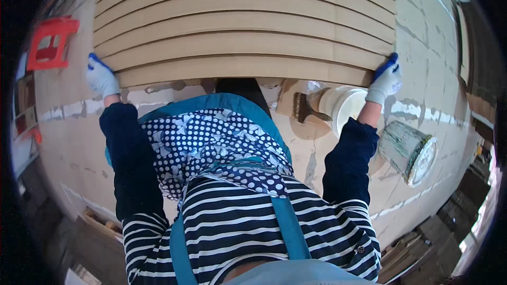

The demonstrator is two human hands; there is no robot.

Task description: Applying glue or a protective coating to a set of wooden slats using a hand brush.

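Observation:
A wide tan slatted panel (237, 42), or a set of overlapping boards, spreads in front of me with dark parallel lines across it. I cannot tell whether its strips are joined. My left hand (103, 77), in a white glove with blue fingertips, is closed at the near left corner. At the near right corner my right hand (386, 80), gloved the same way, grips the edge. The fingers of both hands are partly hidden at the panel's edges. A wide brush (302, 107) and an open white bucket (349, 110) are just below the right part of the near edge.
A stained, greenish bucket (405, 150) is on the floor to the right of my right forearm. Off to the left is a red plastic stool (53, 43). The tan floor (79, 153) has white and grey streaks. Boards (409, 256) lie at the lower right.

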